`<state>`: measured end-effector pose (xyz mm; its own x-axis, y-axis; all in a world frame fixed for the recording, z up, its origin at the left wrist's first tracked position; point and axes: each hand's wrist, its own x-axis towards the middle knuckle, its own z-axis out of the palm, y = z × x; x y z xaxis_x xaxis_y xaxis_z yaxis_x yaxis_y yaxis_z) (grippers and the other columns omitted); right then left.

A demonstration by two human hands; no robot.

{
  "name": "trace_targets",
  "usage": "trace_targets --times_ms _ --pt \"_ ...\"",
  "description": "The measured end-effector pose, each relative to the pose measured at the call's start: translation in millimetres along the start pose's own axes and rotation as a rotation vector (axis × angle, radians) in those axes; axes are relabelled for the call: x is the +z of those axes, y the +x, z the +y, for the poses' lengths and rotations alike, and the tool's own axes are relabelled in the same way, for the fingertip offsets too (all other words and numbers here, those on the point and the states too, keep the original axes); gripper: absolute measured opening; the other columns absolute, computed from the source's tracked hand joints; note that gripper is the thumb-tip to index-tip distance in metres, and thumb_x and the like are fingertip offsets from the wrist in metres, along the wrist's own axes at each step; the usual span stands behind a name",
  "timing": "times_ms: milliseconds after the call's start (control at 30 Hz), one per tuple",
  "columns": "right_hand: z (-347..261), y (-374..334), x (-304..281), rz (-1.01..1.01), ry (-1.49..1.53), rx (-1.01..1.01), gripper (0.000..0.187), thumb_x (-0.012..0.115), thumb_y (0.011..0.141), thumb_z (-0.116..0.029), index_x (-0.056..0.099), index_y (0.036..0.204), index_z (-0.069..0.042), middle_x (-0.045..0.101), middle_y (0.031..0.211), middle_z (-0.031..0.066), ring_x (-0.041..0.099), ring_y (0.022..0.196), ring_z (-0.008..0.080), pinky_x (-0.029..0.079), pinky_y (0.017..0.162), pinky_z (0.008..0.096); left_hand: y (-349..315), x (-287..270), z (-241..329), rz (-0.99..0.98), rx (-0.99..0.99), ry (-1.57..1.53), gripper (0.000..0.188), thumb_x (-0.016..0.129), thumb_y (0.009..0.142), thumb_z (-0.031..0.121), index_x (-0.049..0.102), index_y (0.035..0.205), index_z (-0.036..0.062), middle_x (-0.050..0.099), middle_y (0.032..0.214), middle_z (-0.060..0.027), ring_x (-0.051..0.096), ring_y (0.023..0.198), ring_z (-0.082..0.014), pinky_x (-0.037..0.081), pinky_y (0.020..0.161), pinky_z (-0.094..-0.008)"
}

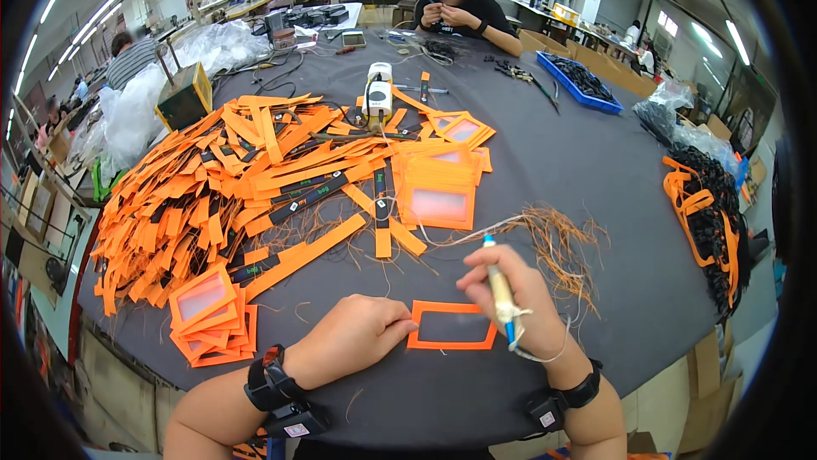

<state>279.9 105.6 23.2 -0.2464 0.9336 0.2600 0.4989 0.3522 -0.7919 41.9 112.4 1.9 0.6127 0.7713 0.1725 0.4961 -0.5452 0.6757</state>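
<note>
My left hand [351, 329] is closed, thumb and forefinger pinching the left edge of an orange rectangular frame with a clear window [451, 344]. That frame lies flat on the dark tablecloth before me. In my right hand [534, 307] is a corded pen-shaped tool [500, 290], blue with cream wrapping round its middle. The tool is held nearly upright, just above the frame's right side, its cord trailing from the lower end past my wrist. Similar orange frames [438, 220] are stacked beyond my hands. Another loose stack of frames [207, 328] sits left of my left forearm.
A big heap of orange straps [183, 196] with black sections covers the left. Orange thread scraps [557, 243] lie beyond my right hand. White power sockets [379, 96] stand behind the frames. At the far right are a blue tray [614, 106] and black-and-orange straps [715, 230]. A person [481, 22] sits opposite.
</note>
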Motion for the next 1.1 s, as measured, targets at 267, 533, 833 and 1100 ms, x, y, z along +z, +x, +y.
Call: trace_targets --times_ms 267,533,833,1100 --pt "14 -10 32 0.005 0.656 0.125 0.026 0.052 0.096 -0.021 0.06 0.105 0.001 0.06 0.077 0.0037 0.055 0.065 0.0062 0.046 0.061 0.0199 1 -2 8 0.004 -0.049 0.005 0.016 0.062 0.083 0.015 0.064 0.081 -0.0008 0.063 0.075 -0.0179 0.062 0.07 -0.0352 0.049 0.064 -0.0396" --pt "13 -9 38 0.152 0.696 0.277 0.015 0.051 0.093 -0.015 0.056 0.086 -0.002 0.058 0.069 0.0033 0.054 0.056 0.007 0.044 0.05 0.0201 0 -6 5 0.076 -0.062 0.131 0.015 0.067 0.081 0.015 0.064 0.088 0.0022 0.058 0.087 -0.0119 0.06 0.081 -0.0288 0.048 0.069 -0.0355" --pt "20 -6 31 0.301 1.049 0.355 0.019 0.049 0.093 -0.017 0.052 0.078 -0.004 0.046 0.055 0.0001 0.047 0.044 0.0092 0.035 0.04 0.0223 15 -4 8 0.007 -0.214 -0.165 0.041 0.066 0.082 0.008 0.05 0.119 -0.0014 0.054 0.1 -0.0116 0.061 0.07 -0.0162 0.051 0.06 -0.0275" --pt "25 -6 27 0.322 1.154 0.365 0.021 0.049 0.092 -0.017 0.052 0.076 -0.005 0.044 0.053 0.0 0.045 0.042 0.0089 0.033 0.038 0.0223 45 -2 11 -0.311 -0.547 -0.572 0.053 0.065 0.085 0.008 0.038 0.128 -0.0102 0.057 0.086 -0.0073 0.057 0.057 -0.0089 0.048 0.045 -0.0199"
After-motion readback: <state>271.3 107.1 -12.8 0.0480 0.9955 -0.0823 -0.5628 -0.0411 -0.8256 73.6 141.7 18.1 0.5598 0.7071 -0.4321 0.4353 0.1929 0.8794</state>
